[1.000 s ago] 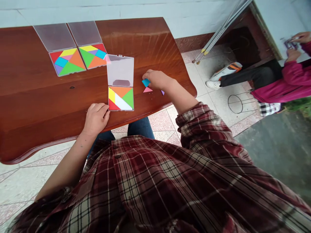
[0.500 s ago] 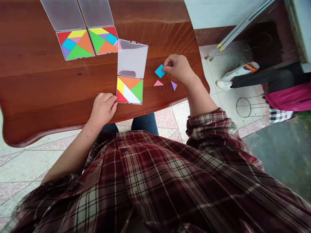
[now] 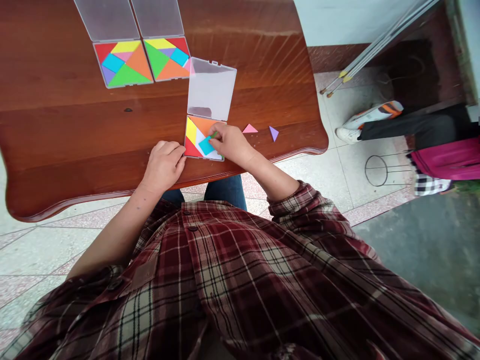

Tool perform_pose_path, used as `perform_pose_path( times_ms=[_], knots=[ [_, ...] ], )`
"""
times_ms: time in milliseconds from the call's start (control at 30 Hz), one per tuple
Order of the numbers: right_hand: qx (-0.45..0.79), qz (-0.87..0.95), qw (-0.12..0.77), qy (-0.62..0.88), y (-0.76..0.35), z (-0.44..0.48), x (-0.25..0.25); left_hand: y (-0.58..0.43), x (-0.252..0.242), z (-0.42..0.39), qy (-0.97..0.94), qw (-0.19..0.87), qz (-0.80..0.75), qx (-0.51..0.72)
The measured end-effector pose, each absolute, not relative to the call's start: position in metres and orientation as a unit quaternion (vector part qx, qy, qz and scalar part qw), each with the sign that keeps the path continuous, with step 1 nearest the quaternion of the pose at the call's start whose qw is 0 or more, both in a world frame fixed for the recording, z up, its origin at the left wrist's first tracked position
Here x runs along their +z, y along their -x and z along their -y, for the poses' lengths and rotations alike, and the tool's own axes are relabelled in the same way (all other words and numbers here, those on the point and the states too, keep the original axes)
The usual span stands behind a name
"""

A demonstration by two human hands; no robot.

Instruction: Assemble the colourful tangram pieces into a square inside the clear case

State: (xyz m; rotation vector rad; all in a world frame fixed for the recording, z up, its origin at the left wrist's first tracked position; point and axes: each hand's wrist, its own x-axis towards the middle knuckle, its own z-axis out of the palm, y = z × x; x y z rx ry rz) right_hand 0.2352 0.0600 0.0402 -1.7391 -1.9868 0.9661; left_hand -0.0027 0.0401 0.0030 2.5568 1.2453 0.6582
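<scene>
Pink triangle [image 3: 249, 129] and purple triangle [image 3: 273, 133] lie near the right hand [image 3: 230, 143].

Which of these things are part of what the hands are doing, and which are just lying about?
In use: right hand on blue square tangram piece; left hand beside open plastic case; loose pink triangle; loose purple triangle.

Just lying about: filled tangram case; second filled tangram case; metal poles; wire stand; seated person's magenta top.
</scene>
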Motion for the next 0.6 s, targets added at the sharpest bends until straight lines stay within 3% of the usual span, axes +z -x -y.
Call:
perform_pose_path(
  times_ms=[200, 500, 600],
  knots=[
    [0.279, 0.747, 0.078, 0.599, -0.234, -0.059, 0.047, 0.002, 0.003, -0.04, -0.866, 0.119, -0.427, 0.23],
    [0.246, 0.775, 0.073, 0.578, -0.24, -0.064, 0.048, 0.003, 0.004, -0.039, -0.866, 0.122, -0.429, 0.225],
    [0.258, 0.788, 0.036, 0.558, -0.24, -0.063, 0.054, 0.003, 0.005, -0.039, -0.867, 0.122, -0.429, 0.221]
  ],
)
